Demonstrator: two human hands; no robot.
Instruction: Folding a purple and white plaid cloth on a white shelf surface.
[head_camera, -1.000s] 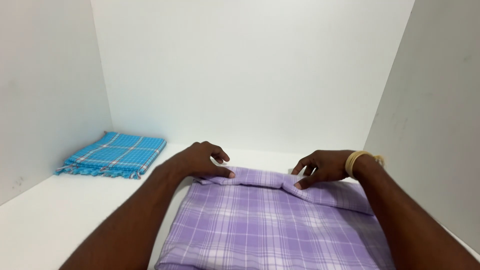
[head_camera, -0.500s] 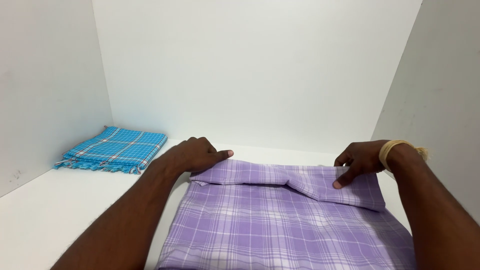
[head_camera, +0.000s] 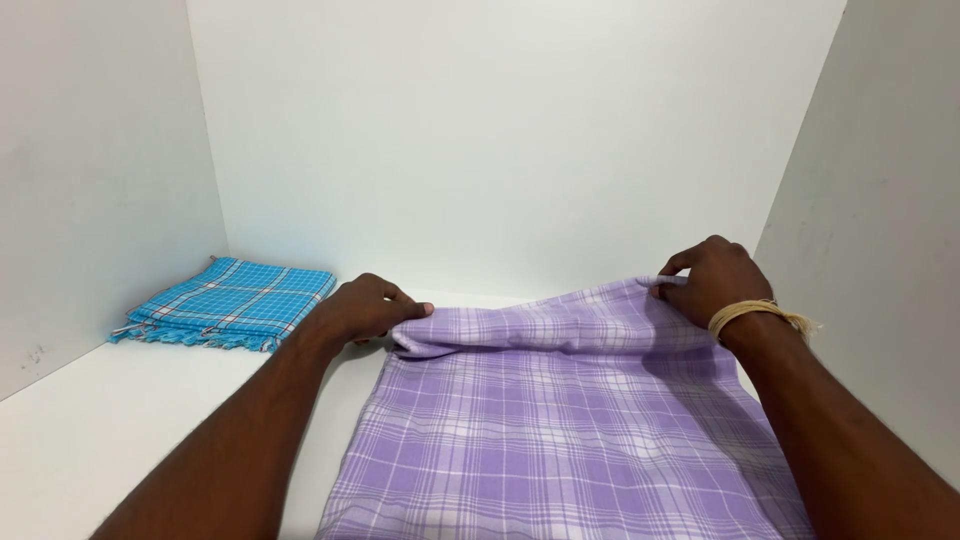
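Observation:
A purple plaid cloth (head_camera: 560, 440) lies spread on the white table in front of me. My left hand (head_camera: 365, 308) rests at its far left corner, fingers curled over the folded edge. My right hand (head_camera: 715, 280), with a pale band on the wrist, pinches the far right corner and holds it raised off the table. The far edge of the cloth forms a loose fold running between both hands.
A folded blue plaid cloth (head_camera: 230, 302) lies at the back left of the white table (head_camera: 150, 420), near the corner. White walls close the space at the left (head_camera: 90, 180), back (head_camera: 500, 140) and right (head_camera: 880, 240).
My right hand has moved right and upward, lifting the purple cloth's far right corner. The left hand has stayed near the far left corner.

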